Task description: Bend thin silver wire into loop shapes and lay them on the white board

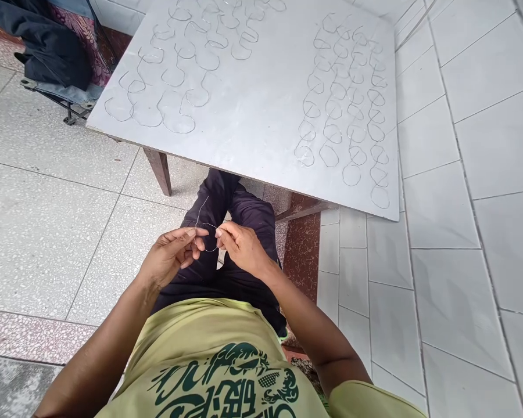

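Above my lap, a thin piece of wire (211, 250) is bent into a loop between my two hands, one end sticking up past my left fingers. My left hand (174, 249) pinches the wire between thumb and forefinger, its other fingers loosely curled. On the loop's other side, my right hand (242, 247) is closed on the wire with thumb and fingertips. Both hands are in front of the table's near edge, apart from it. The parts of the wire inside my fingers are hidden.
A white tabletop (261, 104) lies just beyond my hands. Open curved wires (178, 125) are spread on its left, and rows of closed wire loops (330, 155) on its right. A tiled wall (444, 215) borders the right side. A folding chair (70, 96) with dark clothing stands at upper left.
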Demonstrator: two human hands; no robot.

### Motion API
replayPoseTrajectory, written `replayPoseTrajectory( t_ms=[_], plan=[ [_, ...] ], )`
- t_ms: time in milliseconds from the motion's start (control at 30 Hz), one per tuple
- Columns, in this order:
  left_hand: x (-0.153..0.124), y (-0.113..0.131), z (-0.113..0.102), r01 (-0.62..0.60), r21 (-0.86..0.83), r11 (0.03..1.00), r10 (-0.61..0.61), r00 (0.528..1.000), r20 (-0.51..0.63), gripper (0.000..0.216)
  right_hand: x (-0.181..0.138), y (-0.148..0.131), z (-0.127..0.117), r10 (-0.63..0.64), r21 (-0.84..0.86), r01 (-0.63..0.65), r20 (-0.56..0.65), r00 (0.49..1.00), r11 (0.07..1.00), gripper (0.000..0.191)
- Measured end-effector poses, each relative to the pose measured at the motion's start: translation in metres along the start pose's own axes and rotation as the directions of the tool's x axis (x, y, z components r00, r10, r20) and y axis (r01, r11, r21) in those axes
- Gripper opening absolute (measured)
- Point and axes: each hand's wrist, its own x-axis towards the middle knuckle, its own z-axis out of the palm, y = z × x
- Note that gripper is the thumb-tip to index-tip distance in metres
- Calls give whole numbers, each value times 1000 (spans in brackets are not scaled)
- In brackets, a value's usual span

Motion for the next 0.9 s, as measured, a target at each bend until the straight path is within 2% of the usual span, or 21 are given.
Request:
replayPoseTrajectory(
  t_ms=[133,300,433,600,767,900],
  plan=[
    [3,-5,-3,92,-53,994,-88,993,72,33,0,-1,3,-25,54,26,-12,1000,998,28],
    [5,-9,-2,144,-36,989,-139,985,103,33,2,-3,-3,-108,-17,108,44,993,994,29],
    [4,-5,2,36,60,998,-39,998,57,36,5,-1,-10,-110,-72,111,25,994,991,29],
    [3,-5,6,-129,338,932,138,990,-2,46,8,2,-10,-110,-82,112,27,994,990,29],
    [4,-12,5,-159,445,881,190,981,-26,52,9,5,-8,-91,-106,99,72,993,989,29],
    [6,-14,3,-201,520,830,262,964,-46,45,10,10,-10,-55,-153,74,127,990,986,31]
  ],
)
